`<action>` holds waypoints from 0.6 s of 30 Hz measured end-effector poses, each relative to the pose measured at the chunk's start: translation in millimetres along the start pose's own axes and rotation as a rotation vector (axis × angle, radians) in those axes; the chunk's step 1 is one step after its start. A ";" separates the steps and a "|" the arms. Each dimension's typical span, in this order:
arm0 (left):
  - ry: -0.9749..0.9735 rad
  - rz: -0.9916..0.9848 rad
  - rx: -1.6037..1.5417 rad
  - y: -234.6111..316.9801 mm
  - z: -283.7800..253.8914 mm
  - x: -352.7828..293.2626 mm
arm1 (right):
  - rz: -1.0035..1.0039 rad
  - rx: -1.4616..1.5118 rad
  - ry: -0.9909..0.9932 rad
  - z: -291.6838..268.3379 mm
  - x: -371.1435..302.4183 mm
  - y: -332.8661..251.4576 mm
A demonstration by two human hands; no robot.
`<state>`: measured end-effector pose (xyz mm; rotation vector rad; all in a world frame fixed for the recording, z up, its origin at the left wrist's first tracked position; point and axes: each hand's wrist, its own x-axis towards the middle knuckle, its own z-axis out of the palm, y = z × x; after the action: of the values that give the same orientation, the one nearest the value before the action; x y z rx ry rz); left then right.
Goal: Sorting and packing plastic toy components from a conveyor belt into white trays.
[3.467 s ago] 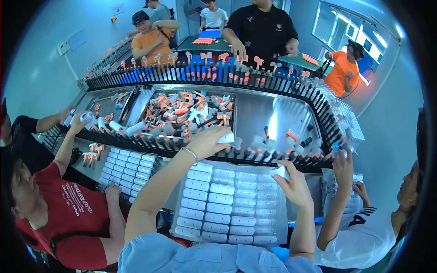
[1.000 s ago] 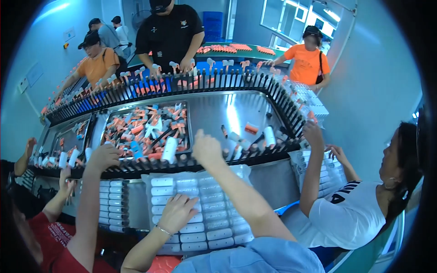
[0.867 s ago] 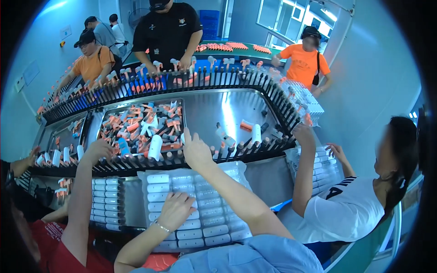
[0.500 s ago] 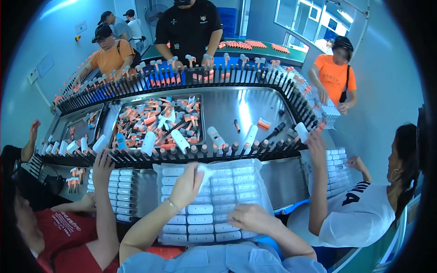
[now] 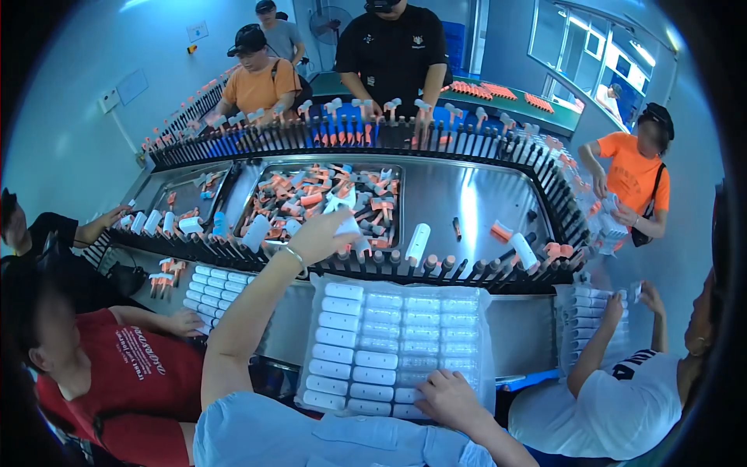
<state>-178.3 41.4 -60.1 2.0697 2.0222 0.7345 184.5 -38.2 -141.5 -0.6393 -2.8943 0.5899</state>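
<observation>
White casings (image 5: 337, 337) sit in rows, likely kept apart by the tray (image 5: 484, 335); left hand (image 5: 317, 235) pinches one, right hand (image 5: 450, 399) touches the tray, grip I can't tell.

You've got pale blue walls (image 5: 70, 163), window (image 5: 572, 50) upper right with bright strip lights (image 5: 643, 53) behind, fan (image 5: 329, 25) and green-topped table (image 5: 504, 103) at back.

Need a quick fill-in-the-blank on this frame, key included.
1. The left hand holds a ____ plastic piece.
2. The bracelet is on the ____ wrist.
3. The right hand is over a tray whose only full column is the ____.
4. The black-capped person standing at right wears ____.

Missing: white; left; leftmost; orange.
</observation>
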 end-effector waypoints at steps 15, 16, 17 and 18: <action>0.418 -0.680 0.458 -94.0 38.9 8.1 | 0.248 0.562 0.103 -39.0 -0.1 10.8; 0.448 -0.690 0.498 -97.6 35.9 3.5 | 0.386 0.561 0.183 -46.0 0.7 17.0; 0.452 -0.682 0.462 -95.9 31.1 -1.2 | 0.527 0.560 0.266 -51.5 1.4 26.2; 0.458 -0.678 0.429 -92.8 25.2 -9.4 | 0.569 0.606 0.380 -54.2 3.1 41.8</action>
<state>-249.8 45.0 -124.9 1.2459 3.1114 0.7163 208.3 16.8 -108.3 -1.2898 -2.0056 1.1841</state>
